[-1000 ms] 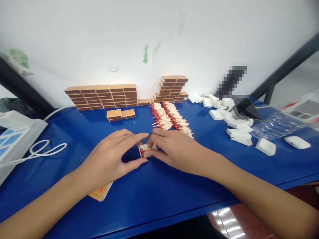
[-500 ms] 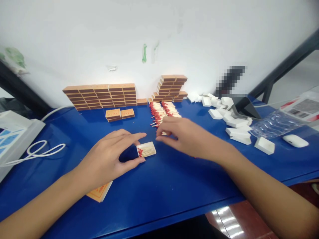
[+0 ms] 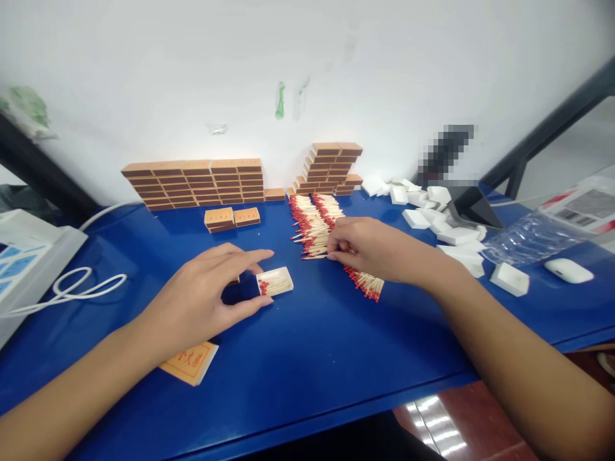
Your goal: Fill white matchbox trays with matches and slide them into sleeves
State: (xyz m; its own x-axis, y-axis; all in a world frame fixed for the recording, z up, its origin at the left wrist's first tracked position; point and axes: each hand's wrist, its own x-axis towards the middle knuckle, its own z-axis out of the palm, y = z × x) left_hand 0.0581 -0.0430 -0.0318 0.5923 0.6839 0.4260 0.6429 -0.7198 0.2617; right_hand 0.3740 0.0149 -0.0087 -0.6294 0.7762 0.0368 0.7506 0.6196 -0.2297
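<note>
My left hand (image 3: 211,291) rests on the blue table (image 3: 312,358), thumb and forefinger pinching the left end of a small white matchbox tray (image 3: 275,282) partly filled with red-tipped matches. My right hand (image 3: 372,246) lies on the rows of loose matches (image 3: 314,221) behind it, fingertips pinched on a few of them. An orange matchbox sleeve (image 3: 189,362) lies flat by my left forearm.
Stacks of orange matchboxes (image 3: 195,184) (image 3: 331,168) line the wall, and two more (image 3: 231,217) sit in front. Empty white trays (image 3: 439,218) pile at the right, near a plastic bag (image 3: 528,240) and a white mouse (image 3: 569,271). A white device with cable (image 3: 29,262) is at left.
My right hand left the tray and moved back and right to the loose matches, where it pinches some. My left hand stays on the tray, which slid slightly left.
</note>
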